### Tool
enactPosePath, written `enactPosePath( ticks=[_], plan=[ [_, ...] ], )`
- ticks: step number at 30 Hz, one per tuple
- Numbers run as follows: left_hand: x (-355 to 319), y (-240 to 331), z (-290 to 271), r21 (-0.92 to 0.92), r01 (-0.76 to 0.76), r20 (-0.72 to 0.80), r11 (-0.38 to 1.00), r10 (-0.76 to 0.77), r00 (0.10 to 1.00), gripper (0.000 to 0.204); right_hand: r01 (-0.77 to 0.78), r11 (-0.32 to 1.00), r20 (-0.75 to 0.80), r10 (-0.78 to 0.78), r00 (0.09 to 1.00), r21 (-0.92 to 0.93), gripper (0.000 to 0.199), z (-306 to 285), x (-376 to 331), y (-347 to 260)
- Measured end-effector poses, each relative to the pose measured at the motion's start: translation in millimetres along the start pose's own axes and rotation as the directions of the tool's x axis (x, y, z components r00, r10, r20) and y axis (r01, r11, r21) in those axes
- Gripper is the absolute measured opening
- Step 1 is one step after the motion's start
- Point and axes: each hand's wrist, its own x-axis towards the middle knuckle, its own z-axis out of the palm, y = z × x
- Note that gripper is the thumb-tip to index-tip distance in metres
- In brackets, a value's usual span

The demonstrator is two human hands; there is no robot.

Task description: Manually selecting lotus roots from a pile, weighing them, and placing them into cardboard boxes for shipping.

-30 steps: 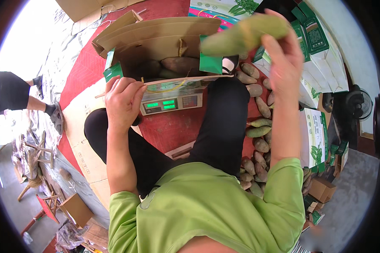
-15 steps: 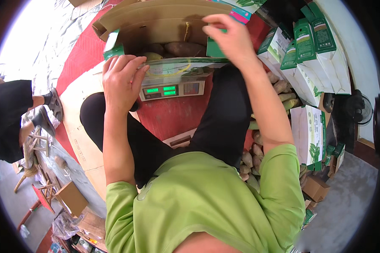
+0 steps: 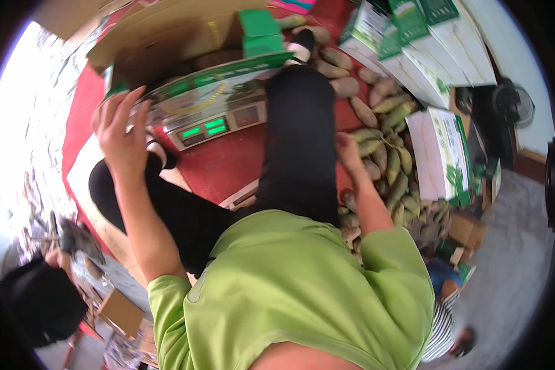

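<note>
An open cardboard box [image 3: 194,92] with a green printed front rests on a digital scale [image 3: 216,126] with lit green digits. Dark, rounded produce is partly visible inside. By the box's left end, my left hand [image 3: 120,123] has its fingers apart; whether the fingertips touch the cardboard is unclear. Beyond my right knee, my right hand [image 3: 348,151] is low beside a pile of long, tapered vegetables [image 3: 393,163], some yellow-green, some pinkish brown. Its fingers are blurred and partly hidden, so their grip does not show.
White and green boxes [image 3: 407,52] stand at the far right, with another white box [image 3: 438,154] nearer. A black fan [image 3: 515,105] is by the wall. Two other people show: dark clothing [image 3: 43,302] at lower left, a striped garment [image 3: 441,330] at lower right.
My right hand has come away from the box and down to the vegetable pile on the right. My left hand stays near the box's left end, fingers more spread. The view has shifted right.
</note>
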Motion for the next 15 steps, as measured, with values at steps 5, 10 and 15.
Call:
enactPosePath(
  ticks=[5, 10, 15],
  plan=[
    [-2, -3, 4, -0.009, -0.006, 0.007, 1.0, 0.006, 1.0, 0.017, -0.195, 0.973, 0.244, 0.16, 0.956, 0.125, 0.026, 87, -78, 116],
    [-3, -3, 11, -0.002, -0.004, 0.024, 1.0, 0.004, 1.0, 0.014, -0.519, 0.781, 0.34, 0.411, 0.846, 0.348, 0.031, 101, -102, 98],
    [-9, -9, 1, 0.052, 0.008, 0.01, 0.999, -0.009, 1.0, 0.014, -0.253, 0.967, 0.46, 0.208, 0.863, 0.036, 0.026, 69, -110, 69]
  ],
)
